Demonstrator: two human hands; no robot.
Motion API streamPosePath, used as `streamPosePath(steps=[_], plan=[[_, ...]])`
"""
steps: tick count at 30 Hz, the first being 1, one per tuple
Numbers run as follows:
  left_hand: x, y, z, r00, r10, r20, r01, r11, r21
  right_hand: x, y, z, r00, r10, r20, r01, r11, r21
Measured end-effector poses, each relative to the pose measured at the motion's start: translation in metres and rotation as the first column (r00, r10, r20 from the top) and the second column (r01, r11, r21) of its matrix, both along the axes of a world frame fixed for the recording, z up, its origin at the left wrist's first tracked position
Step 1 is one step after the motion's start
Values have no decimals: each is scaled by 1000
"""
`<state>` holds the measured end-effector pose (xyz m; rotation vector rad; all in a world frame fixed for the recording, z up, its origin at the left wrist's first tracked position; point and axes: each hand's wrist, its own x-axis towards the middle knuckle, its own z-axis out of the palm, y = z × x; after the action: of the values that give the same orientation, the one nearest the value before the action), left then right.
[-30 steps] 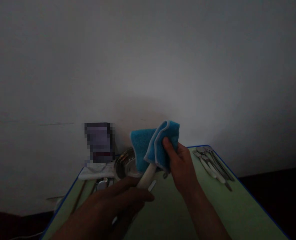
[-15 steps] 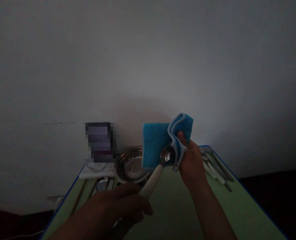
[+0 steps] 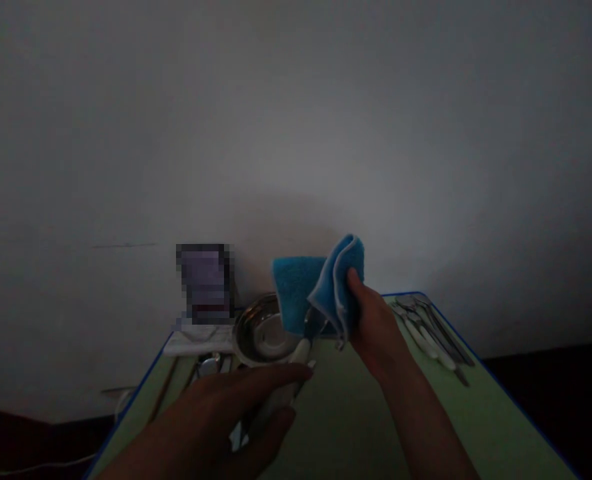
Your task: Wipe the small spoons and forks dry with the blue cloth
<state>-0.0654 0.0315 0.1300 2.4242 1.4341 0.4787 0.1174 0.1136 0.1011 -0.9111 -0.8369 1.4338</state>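
My left hand is closed on the white handle of a spoon, which slants up and to the right. My right hand grips a blue cloth with pale edging, its thumb pressing a fold. Much of the spoon's metal head is hidden by the cloth; its neck shows below the fold. Part of the cloth hangs flat to the left, in front of the steel bowl. A small shiny piece shows below my left fingers; I cannot tell what it is.
Several forks and knives with white or metal handles lie at the right of the green table. Left are a ladle or large spoon, chopstick-like sticks and a folded white cloth. A blurred-out dark object stands by the wall.
My right hand has shifted left with the cloth, its fold now covering more of the spoon's head. My left fingers sit higher along the handle, and the spoon looks turned.
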Motion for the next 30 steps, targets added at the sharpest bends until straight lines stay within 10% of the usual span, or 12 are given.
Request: streamPosePath(steps=[7,20,30], plan=[[2,4,7,1000,28,9,-28,997,-73,-5,-9,2,976,65,206,-79,995,60],[-11,12,-14,992,35,122,-22,994,-107,9,-3,18,887,-9,-461,-21,998,-60],[-1,21,3,962,274,12,-267,946,-185,7,4,11,872,42,-488,-124,983,-136]])
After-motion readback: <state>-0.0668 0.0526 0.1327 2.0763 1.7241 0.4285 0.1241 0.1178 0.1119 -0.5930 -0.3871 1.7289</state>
